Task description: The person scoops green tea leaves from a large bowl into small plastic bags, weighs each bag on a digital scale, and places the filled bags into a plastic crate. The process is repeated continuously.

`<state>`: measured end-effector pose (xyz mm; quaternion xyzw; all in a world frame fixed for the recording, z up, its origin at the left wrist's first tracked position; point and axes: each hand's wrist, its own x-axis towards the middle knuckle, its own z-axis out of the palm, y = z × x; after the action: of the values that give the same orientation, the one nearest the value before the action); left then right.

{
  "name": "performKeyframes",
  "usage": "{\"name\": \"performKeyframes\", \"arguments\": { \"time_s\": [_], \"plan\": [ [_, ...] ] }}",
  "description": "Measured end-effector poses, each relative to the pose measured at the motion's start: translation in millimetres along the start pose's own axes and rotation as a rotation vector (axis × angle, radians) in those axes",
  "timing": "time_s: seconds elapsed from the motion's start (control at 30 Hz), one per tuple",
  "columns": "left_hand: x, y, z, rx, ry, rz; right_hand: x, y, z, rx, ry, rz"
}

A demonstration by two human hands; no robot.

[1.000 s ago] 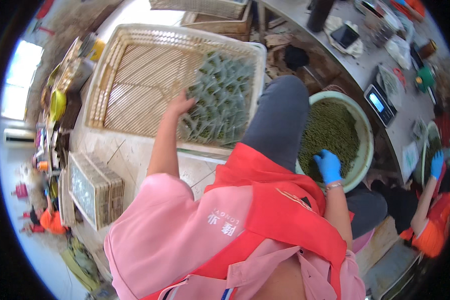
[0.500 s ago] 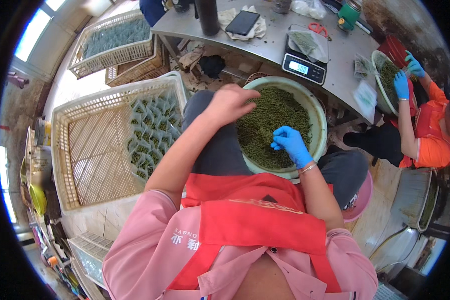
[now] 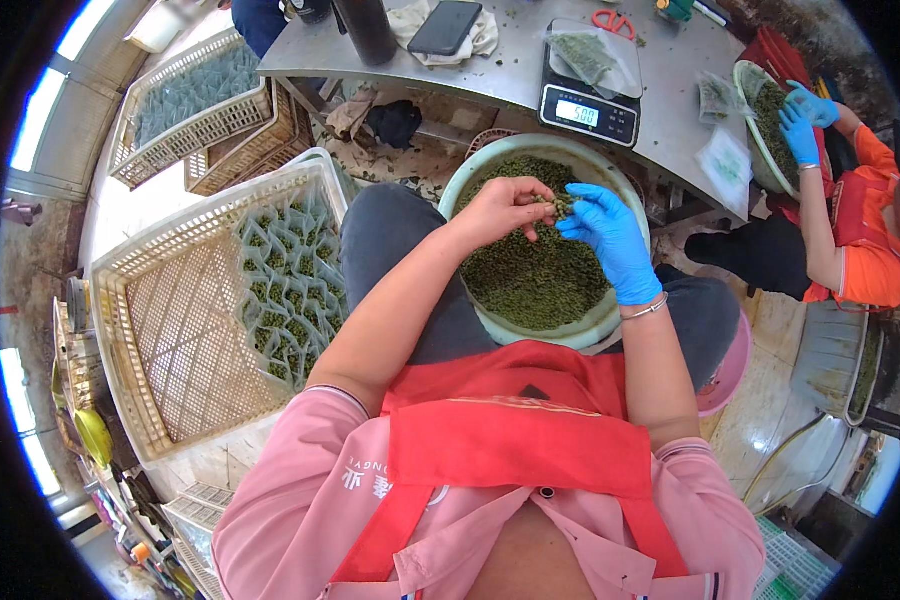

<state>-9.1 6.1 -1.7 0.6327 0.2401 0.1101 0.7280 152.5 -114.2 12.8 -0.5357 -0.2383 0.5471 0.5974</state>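
Note:
A wide pale-green basin (image 3: 625, 322) stands between my knees, filled with small green peppercorns (image 3: 540, 290). Over its far half my two hands meet. My bare left hand (image 3: 505, 212) pinches a small bunch of green peppercorns (image 3: 563, 207) from the left side. My right hand (image 3: 613, 240), in a blue glove, grips the same bunch from the right with its thumb and fingertips. How much each hand bears is hard to make out.
Left of me, a cream crate (image 3: 130, 370) holds rows of clear filled bags (image 3: 290, 285). Ahead, a steel table (image 3: 510, 75) carries a digital scale (image 3: 590, 115) with a bag on it, a phone (image 3: 446, 28) and red scissors (image 3: 613, 23). A co-worker (image 3: 860, 230) sits at right.
My right hand has risen from the peppercorns, and my left has moved right to meet it around a small bunch. The whole view has shifted slightly.

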Motion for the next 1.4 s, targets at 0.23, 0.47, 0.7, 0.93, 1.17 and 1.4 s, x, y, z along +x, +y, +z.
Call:
{"name": "performKeyframes", "arguments": {
  "time_s": [0.23, 0.47, 0.7, 0.93, 1.17, 1.4],
  "plan": [
    [2, 5, -1, -0.058, 0.118, 0.049, 10, 9, -12, 0.010, 0.037, -0.054],
    [4, 2, -6, -0.272, 0.122, 0.047, 6, 0, -12, -0.033, 0.103, -0.119],
    [5, -1, -2, -0.248, 0.105, 0.049, 3, 5, 0, -0.208, 0.002, -0.181],
    [1, -3, 5, 0.034, 0.136, 0.048, 5, 11, -2, -0.275, 0.050, -0.114],
    [0, 4, 17, 0.659, 0.423, 0.089, -5, 19, 9, -0.253, 0.071, -0.033],
    [5, -2, 21, 0.421, 0.378, -0.100, -15, 26, 13, -0.222, 0.124, -0.057]
  ]
}}
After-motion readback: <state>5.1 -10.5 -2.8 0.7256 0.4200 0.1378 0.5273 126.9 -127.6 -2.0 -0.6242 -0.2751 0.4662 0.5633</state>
